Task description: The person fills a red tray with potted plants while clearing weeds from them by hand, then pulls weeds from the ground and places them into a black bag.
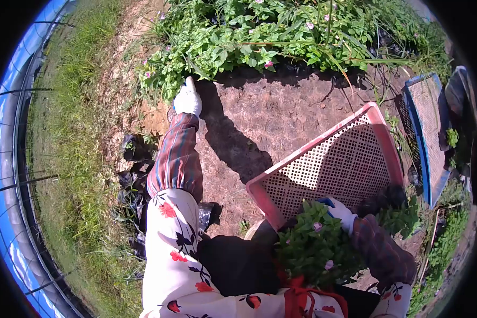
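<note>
My left hand [187, 99], in a white glove, reaches forward to the near left edge of a bed of leafy pink-flowered plants [222, 50]. One finger is stretched out beside the leaves; the other fingers are partly hidden, and nothing shows held in them. Close to my body, my right hand [343, 214], gloved in white and blue, is closed at a bunch of flowering plants [315, 238] with green leaves and pink blooms. The leaves hide its fingertips and the plants' bases. Just beyond this hand, a pink-rimmed plastic crate [323, 143] with a perforated cream-coloured bottom lies tilted.
Blue-edged perforated trays [426, 132] lean at the right. Black plastic plant bags [135, 185] lie along the left side of the bare soil [270, 106]. Grass [71, 159] borders the left, with a curved pipe frame [18, 175] beyond it. More leaves [400, 217] show beside my right arm.
</note>
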Action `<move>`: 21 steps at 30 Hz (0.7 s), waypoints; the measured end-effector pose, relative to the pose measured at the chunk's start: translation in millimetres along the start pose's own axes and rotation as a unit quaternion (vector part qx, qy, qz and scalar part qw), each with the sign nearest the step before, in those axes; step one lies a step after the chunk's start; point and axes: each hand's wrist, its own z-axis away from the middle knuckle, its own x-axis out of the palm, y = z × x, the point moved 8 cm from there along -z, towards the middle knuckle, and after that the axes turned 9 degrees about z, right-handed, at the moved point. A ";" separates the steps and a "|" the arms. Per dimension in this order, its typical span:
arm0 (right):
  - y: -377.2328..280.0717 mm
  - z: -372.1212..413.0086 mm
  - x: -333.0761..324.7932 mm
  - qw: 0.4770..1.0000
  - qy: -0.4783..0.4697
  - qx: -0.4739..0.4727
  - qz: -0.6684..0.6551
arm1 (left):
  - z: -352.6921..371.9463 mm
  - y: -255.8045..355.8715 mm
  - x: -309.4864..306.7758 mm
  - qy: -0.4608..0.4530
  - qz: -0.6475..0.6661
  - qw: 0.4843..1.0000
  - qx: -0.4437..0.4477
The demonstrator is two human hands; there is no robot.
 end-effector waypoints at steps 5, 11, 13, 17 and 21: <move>19.8 -10.7 -4.0 0.998 0.008 0.018 0.064 | 30.4 -48.3 -26.6 0.097 0.065 0.993 -0.027; 12.4 -9.7 -7.5 0.989 0.011 0.008 0.148 | 4.5 -48.2 -36.5 0.076 -0.015 0.996 -0.051; -4.2 -3.6 -4.5 0.991 0.006 0.017 0.131 | -24.2 -48.5 -7.6 -0.007 -0.008 0.995 -0.095; 2.7 -4.7 1.8 1.000 0.001 -0.004 0.016 | -42.3 -45.6 13.0 -0.015 0.058 0.982 -0.177; 10.8 -2.0 4.3 0.999 0.039 -0.024 -0.026 | -22.2 -44.4 10.7 0.007 0.024 0.993 -0.117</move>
